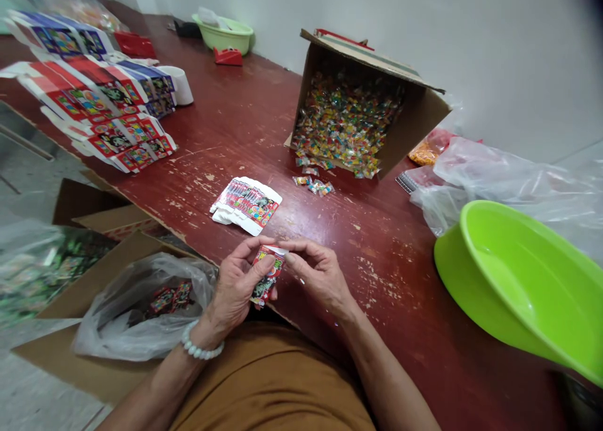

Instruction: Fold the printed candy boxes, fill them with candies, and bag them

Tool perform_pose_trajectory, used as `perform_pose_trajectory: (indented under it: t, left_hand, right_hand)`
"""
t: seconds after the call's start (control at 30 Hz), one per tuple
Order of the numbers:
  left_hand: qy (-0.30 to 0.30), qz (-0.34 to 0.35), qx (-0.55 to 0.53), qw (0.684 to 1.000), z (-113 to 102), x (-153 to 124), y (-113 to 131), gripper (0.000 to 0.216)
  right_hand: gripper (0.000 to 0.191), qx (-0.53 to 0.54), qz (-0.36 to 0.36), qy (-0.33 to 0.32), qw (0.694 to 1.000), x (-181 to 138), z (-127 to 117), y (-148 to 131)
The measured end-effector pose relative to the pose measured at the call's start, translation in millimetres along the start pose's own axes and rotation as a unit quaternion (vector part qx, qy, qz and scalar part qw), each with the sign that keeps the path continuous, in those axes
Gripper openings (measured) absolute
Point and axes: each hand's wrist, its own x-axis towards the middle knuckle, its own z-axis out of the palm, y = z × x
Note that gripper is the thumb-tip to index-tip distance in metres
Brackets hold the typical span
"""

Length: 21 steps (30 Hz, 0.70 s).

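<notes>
As my left hand [234,288] clamps the small glossy cardboard box [266,274], its long axis pointing away from me, my right hand [321,275] pinches its far end.

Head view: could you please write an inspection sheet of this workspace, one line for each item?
Surface: dark red table, paint scuffed and chipped.
Job's things: small box, held at the near table edge; flat boxes lie just beyond it.
Clutter: tipped carton spilling candies; green basin at right; plastic bags; box piles far left; far basin; tape dispenser.
Hands: left hand grips the small box; right hand pinches its top.
Cables: nothing seen.
Surroundings: white wall; floor bag at left.
</notes>
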Motion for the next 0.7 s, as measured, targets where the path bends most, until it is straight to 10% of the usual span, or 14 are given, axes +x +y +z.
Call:
perform_pose_trajectory:
  t: [0.3, 0.7]
  left_hand:
    - [0.000, -0.007, 0.040, 0.999, 1.1, -2.0, -0.6, 0.041]
    - [0.007, 0.073, 0.155, 0.985, -6.2, 8.7, 2.9, 0.034]
  right_hand:
    - [0.024, 0.032, 0.146, 0.027, 0.988, 8.6, -4.7, -6.9]
    - [0.035, 0.043, 0.152, 0.048, 0.986, 9.3, -2.7, -12.1]
